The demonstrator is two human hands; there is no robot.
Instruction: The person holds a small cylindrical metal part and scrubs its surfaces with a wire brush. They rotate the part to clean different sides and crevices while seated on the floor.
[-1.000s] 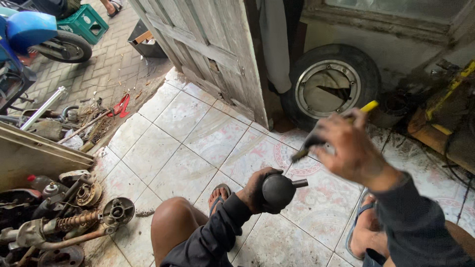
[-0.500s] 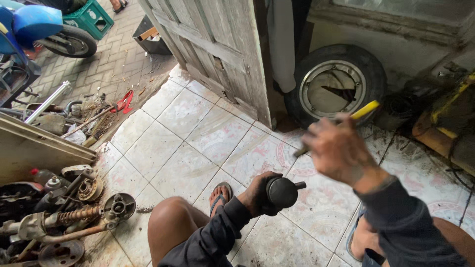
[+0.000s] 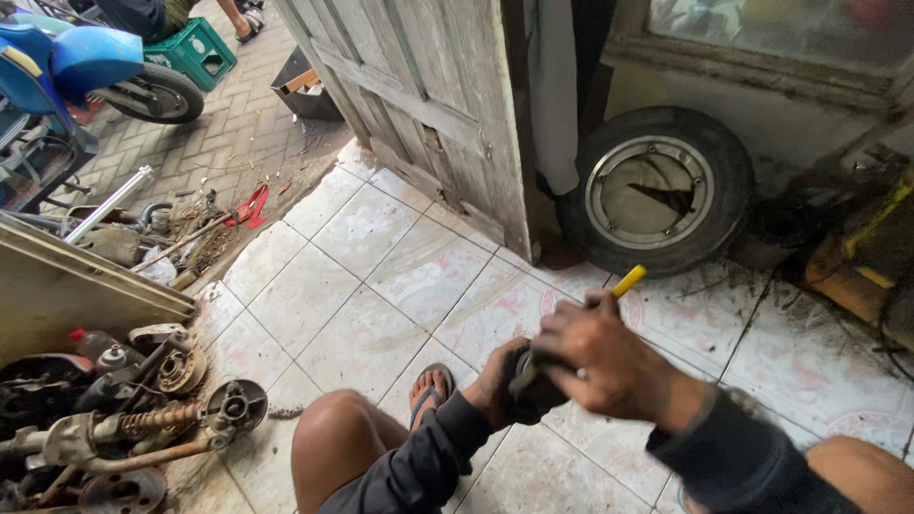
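In the lower middle of the frame, a dark round metal part (image 3: 529, 388) is gripped in the left hand (image 3: 505, 385), just above the tiled floor (image 3: 333, 286). The right hand (image 3: 600, 357) is closed around a tool with a yellow handle (image 3: 628, 281), and its other end is laid against the part. The part is judged to be heavy, stiff and probably greasy, so it may slip; it is best held around its thick round body. The tool is thin and light, and is best taken at the handle. A tyre (image 3: 657, 195) is leaned on the wall at the upper right. Old engine parts (image 3: 143, 419) are piled at the lower left.
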